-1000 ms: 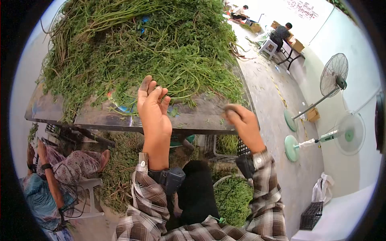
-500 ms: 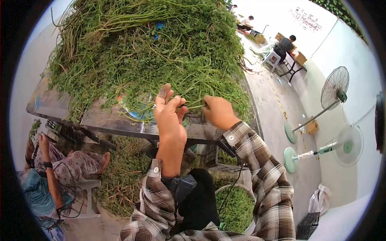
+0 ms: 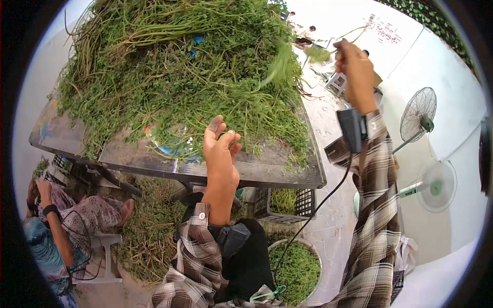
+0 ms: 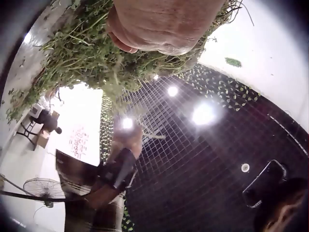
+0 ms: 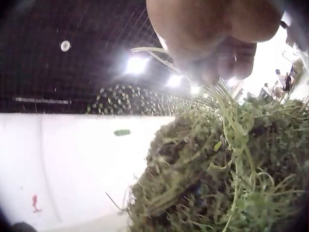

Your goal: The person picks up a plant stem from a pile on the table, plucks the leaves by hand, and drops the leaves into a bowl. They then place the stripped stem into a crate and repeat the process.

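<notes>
My right hand [image 3: 357, 72] is raised beyond the table's right side. It pinches a green leafy stem [image 3: 318, 54], whose blurred leaves trail left over the heap; in the right wrist view pale green stems [image 5: 231, 116] hang below the fingers. Near the table's front edge is my left hand [image 3: 221, 154], palm turned up. Its index finger points upward and the other fingers curl loosely, with nothing visible between them. Behind it a big heap of green leafy stalks [image 3: 179, 82] covers much of the dark table [image 3: 267, 172]. The left wrist view shows the left hand close up against the greens.
Below the table stand a black crate [image 3: 306, 203] with greens and a round tub [image 3: 319, 267] of leaves. Cut stalks [image 3: 149, 231] litter the floor. A seated person [image 3: 56, 231] is at the left; fans [image 3: 418, 115] stand right. A cable [image 3: 321, 210] hangs from the right wrist.
My right hand came in to the stem beside the left hand, then swung up and right with the leafy stem. The left hand moved slightly right in the view, its pose much the same.
</notes>
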The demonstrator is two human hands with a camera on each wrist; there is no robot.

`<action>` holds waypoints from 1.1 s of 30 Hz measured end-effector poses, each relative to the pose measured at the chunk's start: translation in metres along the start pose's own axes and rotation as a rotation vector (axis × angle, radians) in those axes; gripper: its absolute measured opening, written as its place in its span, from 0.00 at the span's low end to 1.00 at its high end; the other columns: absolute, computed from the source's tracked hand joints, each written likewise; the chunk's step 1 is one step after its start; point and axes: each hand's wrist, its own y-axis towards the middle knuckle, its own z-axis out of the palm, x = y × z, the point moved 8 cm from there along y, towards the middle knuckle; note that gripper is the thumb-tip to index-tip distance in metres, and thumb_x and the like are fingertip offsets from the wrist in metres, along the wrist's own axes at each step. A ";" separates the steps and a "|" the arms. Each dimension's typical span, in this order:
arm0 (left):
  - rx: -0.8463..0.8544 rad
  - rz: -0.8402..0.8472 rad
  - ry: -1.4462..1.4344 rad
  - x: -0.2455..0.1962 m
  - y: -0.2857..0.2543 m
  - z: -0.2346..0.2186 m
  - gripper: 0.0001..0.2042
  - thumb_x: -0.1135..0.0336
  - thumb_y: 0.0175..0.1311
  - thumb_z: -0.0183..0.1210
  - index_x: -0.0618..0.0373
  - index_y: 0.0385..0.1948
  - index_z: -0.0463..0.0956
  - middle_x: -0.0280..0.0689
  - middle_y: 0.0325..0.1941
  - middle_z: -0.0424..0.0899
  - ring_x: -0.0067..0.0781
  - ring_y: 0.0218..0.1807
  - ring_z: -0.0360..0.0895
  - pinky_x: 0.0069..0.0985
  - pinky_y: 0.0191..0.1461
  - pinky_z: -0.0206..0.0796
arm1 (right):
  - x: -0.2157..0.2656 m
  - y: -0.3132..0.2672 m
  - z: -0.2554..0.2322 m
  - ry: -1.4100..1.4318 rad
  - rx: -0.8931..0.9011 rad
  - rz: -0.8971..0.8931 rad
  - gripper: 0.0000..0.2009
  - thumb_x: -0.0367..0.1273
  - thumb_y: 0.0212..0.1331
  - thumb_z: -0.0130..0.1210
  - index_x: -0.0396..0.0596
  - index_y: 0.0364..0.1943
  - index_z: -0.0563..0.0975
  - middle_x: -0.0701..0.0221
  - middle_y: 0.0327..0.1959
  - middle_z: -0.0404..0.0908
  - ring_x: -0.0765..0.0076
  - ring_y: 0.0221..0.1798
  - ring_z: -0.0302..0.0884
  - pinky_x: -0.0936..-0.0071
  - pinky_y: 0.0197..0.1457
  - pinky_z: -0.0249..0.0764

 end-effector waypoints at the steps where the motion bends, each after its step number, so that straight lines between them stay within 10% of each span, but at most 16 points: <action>1: 0.012 -0.001 -0.010 0.001 0.000 0.000 0.22 0.76 0.57 0.49 0.57 0.57 0.59 0.29 0.46 0.67 0.19 0.36 0.72 0.16 0.34 0.67 | 0.008 0.004 -0.005 0.070 -0.009 -0.038 0.12 0.37 0.57 0.50 0.42 0.28 0.77 0.74 0.18 0.72 0.84 0.19 0.66 0.86 0.21 0.63; 5: -0.007 -0.018 0.007 0.002 -0.001 0.001 0.22 0.76 0.57 0.49 0.56 0.56 0.60 0.29 0.46 0.67 0.18 0.36 0.71 0.17 0.34 0.66 | -0.026 -0.017 0.023 -0.283 0.333 -0.075 0.12 0.37 0.53 0.51 0.42 0.23 0.77 0.73 0.16 0.73 0.83 0.18 0.67 0.84 0.18 0.62; 10: 0.015 -0.035 -0.007 0.005 -0.002 0.001 0.21 0.77 0.57 0.48 0.56 0.55 0.61 0.29 0.45 0.68 0.18 0.35 0.72 0.16 0.34 0.67 | -0.073 -0.057 0.042 -0.244 0.307 0.198 0.14 0.38 0.56 0.51 0.43 0.22 0.77 0.75 0.12 0.72 0.84 0.14 0.64 0.83 0.17 0.61; 26: 0.099 -0.066 0.005 0.010 -0.005 0.012 0.18 0.76 0.58 0.48 0.59 0.52 0.64 0.30 0.40 0.72 0.17 0.30 0.72 0.15 0.30 0.66 | -0.056 -0.073 0.041 -0.145 0.282 0.205 0.14 0.37 0.58 0.50 0.43 0.22 0.76 0.77 0.13 0.70 0.86 0.13 0.60 0.85 0.17 0.57; 33: 0.187 -0.105 0.038 0.013 -0.007 0.020 0.16 0.72 0.58 0.51 0.59 0.50 0.67 0.28 0.37 0.73 0.15 0.30 0.71 0.13 0.30 0.64 | -0.039 -0.113 0.061 -0.520 0.438 -0.051 0.11 0.36 0.52 0.53 0.41 0.24 0.74 0.62 0.18 0.71 0.63 0.21 0.69 0.70 0.26 0.63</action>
